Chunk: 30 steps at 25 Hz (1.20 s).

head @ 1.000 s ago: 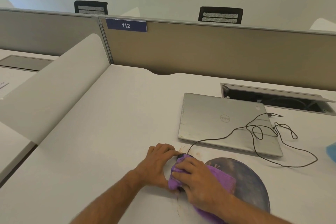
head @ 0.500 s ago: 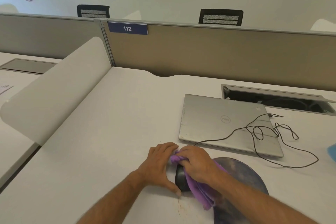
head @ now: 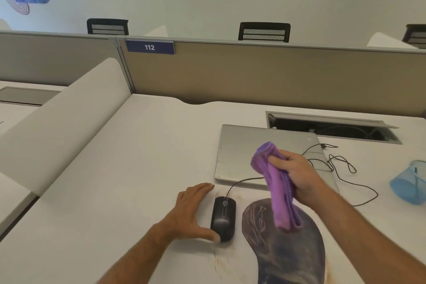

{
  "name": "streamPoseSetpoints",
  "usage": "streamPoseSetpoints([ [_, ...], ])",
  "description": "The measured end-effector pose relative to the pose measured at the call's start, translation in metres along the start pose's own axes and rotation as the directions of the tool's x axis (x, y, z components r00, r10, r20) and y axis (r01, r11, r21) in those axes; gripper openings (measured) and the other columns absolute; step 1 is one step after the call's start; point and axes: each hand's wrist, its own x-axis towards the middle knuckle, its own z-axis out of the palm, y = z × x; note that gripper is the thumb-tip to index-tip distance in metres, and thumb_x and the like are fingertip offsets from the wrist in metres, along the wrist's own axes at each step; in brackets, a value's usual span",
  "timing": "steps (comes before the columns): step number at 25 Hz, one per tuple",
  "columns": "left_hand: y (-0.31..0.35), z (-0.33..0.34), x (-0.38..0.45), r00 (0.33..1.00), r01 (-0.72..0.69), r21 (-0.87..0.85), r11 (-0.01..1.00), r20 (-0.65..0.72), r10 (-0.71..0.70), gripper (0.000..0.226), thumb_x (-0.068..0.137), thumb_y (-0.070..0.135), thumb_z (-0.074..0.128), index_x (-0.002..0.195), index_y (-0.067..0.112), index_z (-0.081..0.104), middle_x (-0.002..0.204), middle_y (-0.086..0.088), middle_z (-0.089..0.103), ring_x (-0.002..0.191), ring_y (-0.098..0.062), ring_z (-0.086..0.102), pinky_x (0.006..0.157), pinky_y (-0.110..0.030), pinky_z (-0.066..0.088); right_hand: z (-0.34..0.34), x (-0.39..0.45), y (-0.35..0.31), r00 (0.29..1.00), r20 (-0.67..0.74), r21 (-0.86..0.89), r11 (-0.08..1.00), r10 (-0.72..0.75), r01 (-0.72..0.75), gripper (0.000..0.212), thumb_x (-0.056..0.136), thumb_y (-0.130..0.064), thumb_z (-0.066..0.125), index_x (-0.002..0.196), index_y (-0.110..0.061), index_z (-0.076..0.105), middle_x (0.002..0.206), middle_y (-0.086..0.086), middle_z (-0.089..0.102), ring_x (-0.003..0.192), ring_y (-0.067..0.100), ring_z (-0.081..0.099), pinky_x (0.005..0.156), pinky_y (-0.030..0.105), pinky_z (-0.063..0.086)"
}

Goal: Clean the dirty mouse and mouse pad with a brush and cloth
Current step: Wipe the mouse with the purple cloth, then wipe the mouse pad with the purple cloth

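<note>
The right hand (head: 297,175) is raised above the bench (head: 138,168), its fingers (head: 276,160) curled round a bunched purple cloth (head: 276,187) that hangs down from the grip, its lower end dangling over the top of the mouse pad (head: 288,249). The left hand (head: 191,210) lies flat on the bench just left of the black mouse (head: 223,218), fingers straight and relaxed, grasping nothing; the thumb reaches to the rear left edge of the mouse and seems to touch it. The mouse sits upright on the bench, just beside the left edge of the mouse pad and not on it. The mouse pad is dark, rounded and streaked with pale smears, and runs out of the bottom of the view. Brownish stains mark the bench surface between the mouse and the pad and just in front of the mouse. A thin black cable (head: 334,168) runs from the front of the mouse, across a closed silver laptop (head: 242,152) behind it, and loops loosely on the bench to the right. A blue object (head: 410,182) lies at the far right edge, partly cut off; what it is I cannot tell. A panel behind the bench carries a blue tag (head: 149,47) reading 112.
</note>
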Motion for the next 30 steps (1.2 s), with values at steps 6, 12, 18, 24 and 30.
streamPoseSetpoints([
  [6, 0.051, 0.043, -0.011, 0.903, -0.105, 0.167, 0.98, -0.397, 0.164, 0.074, 0.078, 0.082, 0.06, 0.135, 0.036, 0.051, 0.136, 0.018, 0.053, 0.128, -0.002, 0.041, 0.107, -0.033, 0.031, -0.06, -0.028, 0.026, 0.91, 0.229, -0.732, 0.556, -0.344, 0.394, 0.032, 0.084, -0.011, 0.068, 0.096, -0.04, 0.073, 0.1, -0.026, 0.068, 0.096, -0.007, 0.06, 0.084, 0.011, 0.045],
  [12, 0.079, 0.083, -0.028, 0.748, -0.442, 0.493, 0.75, -0.258, 0.611, 0.026, 0.093, 0.057, 0.062, 0.098, 0.035, 0.072, 0.103, 0.021, 0.068, 0.102, -0.014, 0.06, 0.091, -0.038, 0.045, -0.066, -0.047, 0.14, 0.646, 0.689, -0.697, -0.054, -0.328, 0.715, 0.037, 0.084, -0.036, 0.063, 0.12, -0.041, 0.058, 0.13, -0.017, 0.056, 0.126, 0.006, 0.044, 0.1, 0.036, 0.045],
  [18, 0.078, 0.087, -0.036, 0.813, -0.434, 0.53, 0.729, -0.119, 0.57, 0.031, 0.097, 0.061, 0.053, 0.111, 0.039, 0.069, 0.106, 0.018, 0.065, 0.096, -0.014, 0.059, 0.087, -0.038, 0.042, -0.065, -0.055, 0.151, 0.648, 0.693, -0.694, -0.052, -0.316, 0.718, 0.034, 0.091, -0.052, 0.052, 0.123, -0.04, 0.058, 0.142, -0.016, 0.047, 0.135, 0.009, 0.034, 0.109, 0.037, 0.032],
  [24, 0.084, 0.083, -0.035, 0.814, -0.472, 0.522, 0.711, -0.051, 0.578, 0.032, 0.098, 0.06, 0.05, 0.112, 0.039, 0.069, 0.114, 0.022, 0.065, 0.102, -0.013, 0.057, 0.088, -0.038, 0.037, -0.064, -0.045, 0.158, 0.602, 0.703, -0.679, -0.108, -0.379, 0.726, 0.024, 0.092, -0.045, 0.054, 0.114, -0.04, 0.063, 0.13, -0.015, 0.058, 0.123, 0.01, 0.048, 0.098, 0.032, 0.044],
  [30, 0.083, 0.083, -0.031, 0.814, -0.492, 0.44, 0.751, -0.073, 0.576, 0.031, 0.096, 0.058, 0.054, 0.111, 0.037, 0.073, 0.116, 0.023, 0.066, 0.103, -0.016, 0.06, 0.086, -0.038, 0.04, -0.068, -0.025, 0.154, 0.666, 0.592, -0.766, -0.058, -0.454, 0.64, 0.023, 0.089, -0.04, 0.055, 0.108, -0.036, 0.067, 0.12, -0.015, 0.063, 0.114, 0.009, 0.052, 0.092, 0.034, 0.051],
])
